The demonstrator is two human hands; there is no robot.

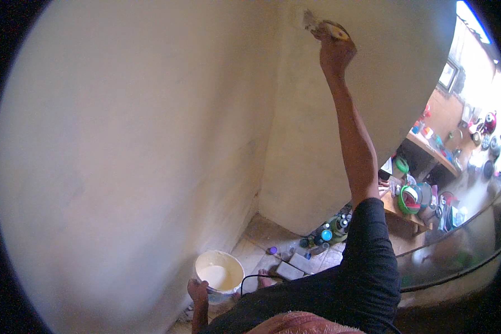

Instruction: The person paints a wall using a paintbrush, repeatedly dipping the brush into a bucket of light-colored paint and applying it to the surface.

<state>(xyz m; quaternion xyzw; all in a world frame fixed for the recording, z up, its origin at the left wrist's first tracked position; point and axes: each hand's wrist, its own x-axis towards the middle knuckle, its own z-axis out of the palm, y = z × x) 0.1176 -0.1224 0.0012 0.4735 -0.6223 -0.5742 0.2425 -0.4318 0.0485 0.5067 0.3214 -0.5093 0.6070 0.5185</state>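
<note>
A person in a dark short-sleeved top stretches the right hand (336, 54) high up one wall (303, 133), its grip pinched around a brush (334, 30). The brush is small and flat, with a yellowish-brown handle and pale, ragged, whitish bristles that point up and to the left. It is near the wall's upper left edge, a little right of the corner where it meets the other wall (122, 139); I cannot tell whether the bristles touch.

Low down, the left hand (198, 290) has its grip closed on the near left edge of a round white bucket (221, 259). The bucket is tilted open toward me, its inside coated cream, with smooth cream liquid (214, 275) pooled at the bottom.

On the tiled floor (250, 245), near the foot of the walls, are a purple cap (272, 250), grey blocks (289, 271) and clustered bottles (342, 222). Farther right, a green basket (404, 205) sits on a wooden counter (395, 210), near its left edge
</note>
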